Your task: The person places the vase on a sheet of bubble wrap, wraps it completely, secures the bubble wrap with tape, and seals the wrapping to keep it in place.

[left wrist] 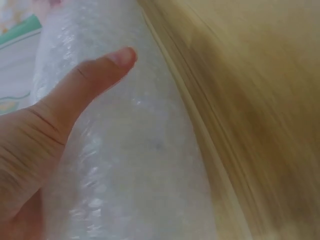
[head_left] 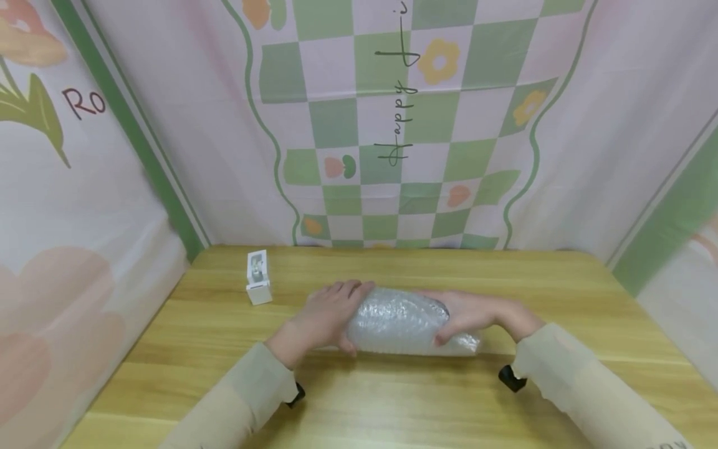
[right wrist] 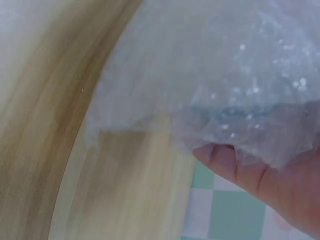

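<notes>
A bundle of clear bubble wrap (head_left: pixel 395 324) lies lengthwise from left to right on the wooden table. My left hand (head_left: pixel 325 315) grips its left end, fingers over the top and thumb (left wrist: pixel 92 82) along the near side. At the other end, my right hand (head_left: pixel 471 312) holds the bundle with the thumb in front and the fingers behind. A loose flap of the wrap (right wrist: pixel 135 95) sticks out past that hand. What lies inside the layers is hidden, though a darker teal edge shows through near the right fingers (right wrist: pixel 250 175).
A small white box (head_left: pixel 259 293) with a see-through or open top stands at the table's back left. Behind the table (head_left: pixel 392 405) hangs a green-and-white checkered cloth (head_left: pixel 387 125), with further printed cloth on both sides.
</notes>
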`<state>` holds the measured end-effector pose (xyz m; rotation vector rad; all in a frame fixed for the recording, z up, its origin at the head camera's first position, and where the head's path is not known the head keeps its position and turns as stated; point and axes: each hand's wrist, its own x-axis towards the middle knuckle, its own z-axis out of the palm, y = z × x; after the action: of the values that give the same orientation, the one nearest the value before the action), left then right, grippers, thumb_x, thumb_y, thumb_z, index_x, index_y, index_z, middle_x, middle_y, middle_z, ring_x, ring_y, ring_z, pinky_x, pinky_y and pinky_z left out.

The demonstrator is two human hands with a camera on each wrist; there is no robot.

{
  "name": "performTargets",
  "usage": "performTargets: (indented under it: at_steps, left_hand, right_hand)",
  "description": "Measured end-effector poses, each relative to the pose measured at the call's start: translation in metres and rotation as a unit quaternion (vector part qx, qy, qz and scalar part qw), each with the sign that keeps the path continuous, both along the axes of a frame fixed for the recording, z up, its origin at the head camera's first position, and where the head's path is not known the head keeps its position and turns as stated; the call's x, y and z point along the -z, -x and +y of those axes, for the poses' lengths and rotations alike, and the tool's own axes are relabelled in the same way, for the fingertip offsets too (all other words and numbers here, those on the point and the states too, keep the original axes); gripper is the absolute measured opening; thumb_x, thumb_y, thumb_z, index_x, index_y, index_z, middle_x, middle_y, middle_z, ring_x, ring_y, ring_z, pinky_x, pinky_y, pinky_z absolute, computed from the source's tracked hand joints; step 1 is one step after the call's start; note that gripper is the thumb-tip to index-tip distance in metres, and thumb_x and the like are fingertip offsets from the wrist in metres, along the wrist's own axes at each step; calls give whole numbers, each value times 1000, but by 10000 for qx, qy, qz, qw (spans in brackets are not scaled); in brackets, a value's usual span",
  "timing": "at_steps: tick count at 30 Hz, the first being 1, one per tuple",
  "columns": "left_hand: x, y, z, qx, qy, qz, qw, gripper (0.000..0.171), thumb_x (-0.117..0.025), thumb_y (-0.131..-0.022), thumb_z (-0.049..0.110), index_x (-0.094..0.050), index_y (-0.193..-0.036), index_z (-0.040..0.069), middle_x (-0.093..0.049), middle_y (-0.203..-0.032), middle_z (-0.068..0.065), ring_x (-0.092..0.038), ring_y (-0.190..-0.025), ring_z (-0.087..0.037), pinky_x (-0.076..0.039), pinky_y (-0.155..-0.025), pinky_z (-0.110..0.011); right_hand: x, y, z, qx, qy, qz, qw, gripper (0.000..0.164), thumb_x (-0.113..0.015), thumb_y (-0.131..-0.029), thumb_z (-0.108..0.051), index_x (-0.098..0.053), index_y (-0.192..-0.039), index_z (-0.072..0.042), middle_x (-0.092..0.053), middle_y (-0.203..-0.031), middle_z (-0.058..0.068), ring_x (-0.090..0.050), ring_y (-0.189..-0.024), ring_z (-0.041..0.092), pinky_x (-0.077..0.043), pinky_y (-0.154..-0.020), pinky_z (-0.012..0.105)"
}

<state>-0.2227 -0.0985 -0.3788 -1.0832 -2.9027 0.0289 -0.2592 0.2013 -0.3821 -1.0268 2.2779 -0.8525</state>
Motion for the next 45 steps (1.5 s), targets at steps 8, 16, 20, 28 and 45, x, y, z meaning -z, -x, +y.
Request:
performTargets:
  at_steps: [8, 16, 20, 28, 45]
  left_hand:
    - [3, 1, 1, 278, -311, 114, 9991, 132, -78, -44, 60, -11, -148, 13, -35, -141, -13, -34, -129, -27, -24, -108, -43]
    - [2, 8, 5, 374, -372, 201, 9984, 125, -83, -50, 54, -17, -147, 14, -41, -137, -10, -39, -125, -26, -30, -105, -44]
    - [2, 11, 6, 229, -339, 21, 9992, 120, -85, -54, 48, -16, -148, 17, -40, -138, -10, -38, -125, -26, -31, -104, -44]
    - [4, 14, 6, 98, -332, -259, 9991, 121, -86, -55, 43, -13, -149, 20, -38, -140, -10, -36, -127, -26, -30, -104, -46]
    - [5, 22, 4, 107, -701, -471, 9964, 119, -87, -53, 44, -18, -147, 17, -42, -136, -10, -42, -122, -27, -36, -100, -45]
  right_hand:
    - [6, 10, 9, -166, 167, -727, 9971, 88, -70, -73, -31, -26, -146, -11, -43, -136, 2, -44, -119, 22, -37, -97, 44]
    - [11, 15, 17, 143, 0, -1145, 9933, 90, -68, -76, -31, -20, -147, -4, -30, -146, 14, -31, -130, 31, -27, -103, 54]
    - [11, 16, 17, 129, 18, -1172, 9930, 88, -67, -78, -32, -19, -147, -4, -31, -145, 14, -31, -129, 31, -27, -103, 53]
    - [6, 9, 16, 292, -35, -1026, 9943, 88, -67, -79, -32, -18, -146, -2, -30, -143, 18, -31, -128, 34, -29, -101, 55]
    - [-15, -29, 7, 387, -649, 3620, 9291, 74, -68, -80, -45, -38, -142, -17, -48, -129, 7, -45, -117, 27, -38, -96, 50]
